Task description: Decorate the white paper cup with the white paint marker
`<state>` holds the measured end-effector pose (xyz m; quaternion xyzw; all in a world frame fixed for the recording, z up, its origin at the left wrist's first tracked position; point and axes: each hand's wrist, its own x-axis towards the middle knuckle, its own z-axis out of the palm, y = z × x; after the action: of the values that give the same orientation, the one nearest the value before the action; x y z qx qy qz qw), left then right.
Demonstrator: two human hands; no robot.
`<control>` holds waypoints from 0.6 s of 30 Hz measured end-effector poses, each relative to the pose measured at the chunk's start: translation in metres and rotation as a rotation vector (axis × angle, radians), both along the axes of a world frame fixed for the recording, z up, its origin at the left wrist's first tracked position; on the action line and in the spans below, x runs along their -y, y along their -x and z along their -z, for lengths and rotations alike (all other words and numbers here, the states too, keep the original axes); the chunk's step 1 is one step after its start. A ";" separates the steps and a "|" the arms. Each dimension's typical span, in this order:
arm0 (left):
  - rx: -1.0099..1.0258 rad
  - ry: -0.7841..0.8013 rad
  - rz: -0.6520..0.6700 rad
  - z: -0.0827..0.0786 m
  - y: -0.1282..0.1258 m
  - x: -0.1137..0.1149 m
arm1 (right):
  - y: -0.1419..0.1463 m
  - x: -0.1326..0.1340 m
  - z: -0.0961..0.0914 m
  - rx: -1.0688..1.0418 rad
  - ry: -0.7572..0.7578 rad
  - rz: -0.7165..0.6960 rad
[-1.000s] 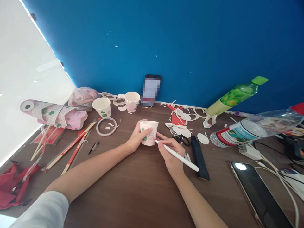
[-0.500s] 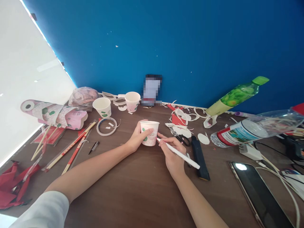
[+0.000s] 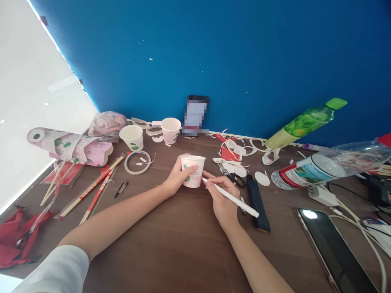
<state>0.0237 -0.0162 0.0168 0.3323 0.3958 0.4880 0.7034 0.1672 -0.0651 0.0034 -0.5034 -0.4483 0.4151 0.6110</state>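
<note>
In the head view, my left hand (image 3: 178, 177) is wrapped round the left side of a paper cup (image 3: 195, 176) with a pink and green print. The cup is upright at the middle of the table, its open rim facing up. My right hand (image 3: 222, 199) grips a white marker pen (image 3: 236, 198). Its pinkish tip is at the cup's lower right side; whether it touches the wall I cannot tell. To the right of this hand are black-handled scissors (image 3: 238, 179) and a long dark case (image 3: 257, 205).
Behind stand two paper cups, one white (image 3: 131, 137) and one pink (image 3: 171, 130), near a tape roll (image 3: 126, 163). Paper scraps (image 3: 262, 178) lie along the blue wall. A tilted green bottle (image 3: 308, 124), a clear bottle (image 3: 308, 170) and a phone (image 3: 336, 248) occupy the right. Wrapped chopsticks (image 3: 97, 195) lie left.
Almost nothing differs. The rear end of the marker pen has shifted slightly right and down, while the cup and my left hand hold nearly the same place.
</note>
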 end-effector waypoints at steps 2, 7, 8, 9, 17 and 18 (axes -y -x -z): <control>0.002 -0.005 0.004 0.000 0.000 0.000 | -0.001 -0.001 0.003 -0.030 -0.008 -0.011; -0.021 -0.023 -0.003 0.001 0.000 0.000 | -0.001 -0.001 0.006 -0.090 -0.017 -0.008; -0.024 -0.028 -0.004 0.001 0.000 0.000 | 0.000 -0.001 0.006 -0.085 -0.013 -0.004; -0.028 -0.033 -0.005 0.001 0.000 0.001 | 0.000 -0.001 0.006 -0.079 -0.007 0.000; -0.064 -0.048 0.004 -0.003 -0.001 0.002 | 0.001 0.000 0.000 -0.016 0.020 0.018; -0.065 -0.050 0.007 -0.003 -0.001 0.002 | 0.001 0.000 0.000 -0.010 0.022 0.017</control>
<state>0.0252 -0.0178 0.0194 0.3668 0.4049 0.4842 0.6835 0.1660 -0.0654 0.0038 -0.5118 -0.4366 0.4173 0.6110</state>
